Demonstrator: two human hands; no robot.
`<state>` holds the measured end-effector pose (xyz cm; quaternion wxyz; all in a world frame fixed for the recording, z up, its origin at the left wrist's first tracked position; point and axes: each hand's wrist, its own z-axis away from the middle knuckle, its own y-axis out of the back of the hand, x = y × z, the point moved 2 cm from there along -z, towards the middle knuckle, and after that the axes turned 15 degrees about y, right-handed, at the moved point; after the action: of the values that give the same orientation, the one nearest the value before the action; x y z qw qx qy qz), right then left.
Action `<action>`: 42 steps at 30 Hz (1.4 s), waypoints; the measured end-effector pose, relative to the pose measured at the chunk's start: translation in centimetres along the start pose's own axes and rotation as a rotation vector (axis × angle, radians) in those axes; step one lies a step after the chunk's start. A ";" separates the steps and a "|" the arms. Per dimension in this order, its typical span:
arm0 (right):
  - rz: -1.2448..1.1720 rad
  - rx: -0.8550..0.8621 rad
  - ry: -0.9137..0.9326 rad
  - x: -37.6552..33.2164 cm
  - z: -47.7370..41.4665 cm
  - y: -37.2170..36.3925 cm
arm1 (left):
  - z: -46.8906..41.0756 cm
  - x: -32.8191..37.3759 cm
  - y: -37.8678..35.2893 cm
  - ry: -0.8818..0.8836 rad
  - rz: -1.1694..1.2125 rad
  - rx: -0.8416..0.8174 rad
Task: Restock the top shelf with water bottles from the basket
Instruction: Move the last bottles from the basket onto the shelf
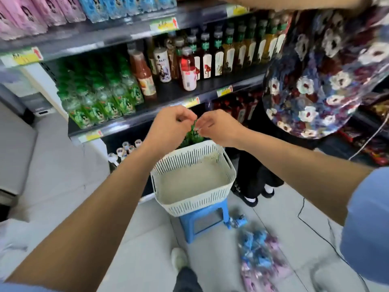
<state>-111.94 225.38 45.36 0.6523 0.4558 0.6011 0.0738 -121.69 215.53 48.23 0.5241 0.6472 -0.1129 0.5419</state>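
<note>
We could not tell whether our left hand (170, 125) and right hand (219, 128), mid-frame, gripped the green bottles (196, 138) they partly hid. The upper edge cut off the top-shelf bottles (101, 7); the floor bottles (259, 256) at lower right were blurred.

Shelf-edge tags (164, 24): yellow and green, each with a red upward arrow. The print is too blurred to read.
Pink and blue bottle wraps (52, 9): a printed figure, no legible words.
White labels on dark bottles (207, 66): red horse picture — characters unreadable.
</note>
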 end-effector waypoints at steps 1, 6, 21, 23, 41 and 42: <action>-0.008 -0.012 -0.021 0.7 1.4 0.0 | 0.5 -0.3 -1.1 -0.002 -0.012 -0.030; 0.052 -0.072 -0.115 4.1 6.9 -0.6 | 1.6 -1.6 -6.5 -0.037 -0.061 -0.205; 0.047 -0.023 -0.546 18.3 20.1 -11.1 | 2.7 -11.4 -23.1 -0.040 -0.164 -0.500; 0.043 -0.027 -0.588 21.6 21.6 -13.1 | 3.0 -14.0 -26.1 -0.007 -0.161 -0.528; 0.053 -0.035 -0.705 53.8 35.9 -37.4 | 3.1 -47.7 -54.3 0.187 -0.095 -0.481; 0.055 -0.062 -0.706 55.1 36.1 -38.6 | 2.6 -49.2 -55.2 0.206 -0.088 -0.470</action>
<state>-83.92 220.48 -25.54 0.8310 0.4492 0.3237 -0.0528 -99.84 216.19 -22.45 0.6920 0.4532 -0.1535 0.5405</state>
